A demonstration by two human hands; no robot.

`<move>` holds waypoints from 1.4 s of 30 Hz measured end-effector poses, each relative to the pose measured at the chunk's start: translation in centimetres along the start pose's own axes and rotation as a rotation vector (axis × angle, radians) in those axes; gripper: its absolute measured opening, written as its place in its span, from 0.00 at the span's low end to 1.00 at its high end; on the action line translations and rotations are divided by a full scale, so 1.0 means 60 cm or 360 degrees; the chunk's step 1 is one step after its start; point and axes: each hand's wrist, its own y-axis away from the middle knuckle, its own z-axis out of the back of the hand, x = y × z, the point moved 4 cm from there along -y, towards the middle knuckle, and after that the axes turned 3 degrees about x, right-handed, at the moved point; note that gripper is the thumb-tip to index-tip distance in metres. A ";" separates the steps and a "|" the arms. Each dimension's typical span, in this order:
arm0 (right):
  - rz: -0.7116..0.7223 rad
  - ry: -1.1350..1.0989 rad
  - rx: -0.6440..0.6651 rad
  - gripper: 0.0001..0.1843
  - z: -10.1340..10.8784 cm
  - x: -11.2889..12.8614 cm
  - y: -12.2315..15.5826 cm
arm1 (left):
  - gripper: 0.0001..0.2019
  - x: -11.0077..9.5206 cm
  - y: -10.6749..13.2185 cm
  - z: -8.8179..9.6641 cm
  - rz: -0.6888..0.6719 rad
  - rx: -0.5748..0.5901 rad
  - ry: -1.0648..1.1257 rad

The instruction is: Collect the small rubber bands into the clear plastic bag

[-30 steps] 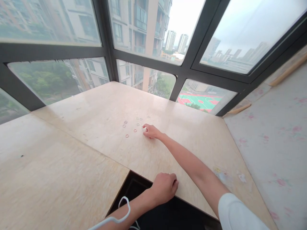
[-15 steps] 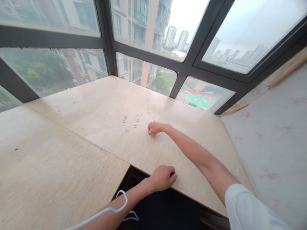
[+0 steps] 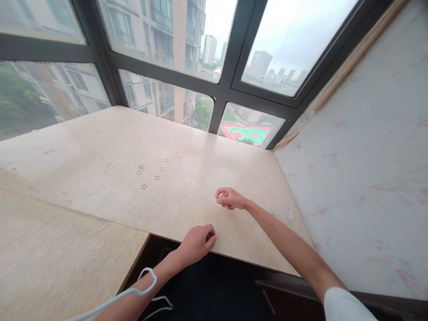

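Several small thin rings [image 3: 155, 170] lie scattered on a pale wooden tabletop [image 3: 100, 151]. My right hand [image 3: 229, 198] hovers over the table to the right of them, its fingers pinched on a small ring that barely shows at the fingertips. My left hand [image 3: 197, 242] rests in a loose fist at the table's near edge; whatever is inside it is hidden. A white cord [image 3: 133, 292] loops round my left forearm.
Dark-framed windows [image 3: 227, 84] stand along the table's far edge, with buildings and a sports court outside. A wall with a faded floral pattern [image 3: 361, 156] bounds the right side. A dark gap [image 3: 214, 285] opens below the table's near edge.
My right hand picked a ring from the scattered group and drew back toward me and to the right. The view turned rightward. My left hand stayed at the table edge.
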 end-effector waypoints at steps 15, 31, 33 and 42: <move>-0.0186 0.0211 -0.1058 0.07 0.090 -0.130 0.300 | 0.11 -0.015 0.005 -0.029 0.0045 -0.0044 -0.0433; -0.0132 0.0516 -0.1247 0.09 0.088 -0.141 0.316 | 0.11 -0.011 0.009 -0.031 0.0008 -0.0073 -0.0451; -0.0108 0.0474 -0.1226 0.11 0.083 -0.141 0.323 | 0.11 -0.011 0.007 -0.030 0.0031 -0.0082 -0.0423; -0.0054 0.0007 -0.1067 0.21 -0.009 -0.152 0.295 | 0.11 -0.016 -0.017 -0.018 0.0101 -0.0353 -0.0076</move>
